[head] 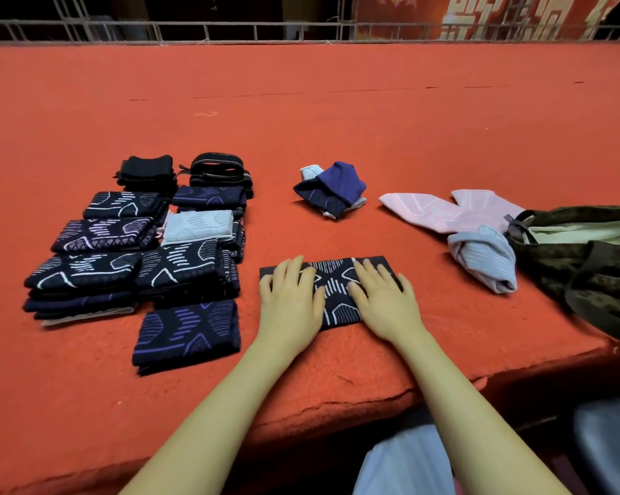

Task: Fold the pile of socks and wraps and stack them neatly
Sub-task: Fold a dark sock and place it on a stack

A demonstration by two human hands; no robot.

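A dark sock with white line patterns lies flat on the red table near its front edge. My left hand presses its left end with straight fingers, and my right hand lies flat on its right end. To the left sit folded patterned socks in stacks, with one folded dark-and-purple sock nearest me. Unfolded pieces lie farther back and right: a blue and grey bundle, a pink sock and a pale blue-grey sock.
A camouflage bag stands open at the table's right edge. Black folded wraps sit behind the stacks. The red felt table stretches back to a metal railing. The table's front edge runs just below my wrists.
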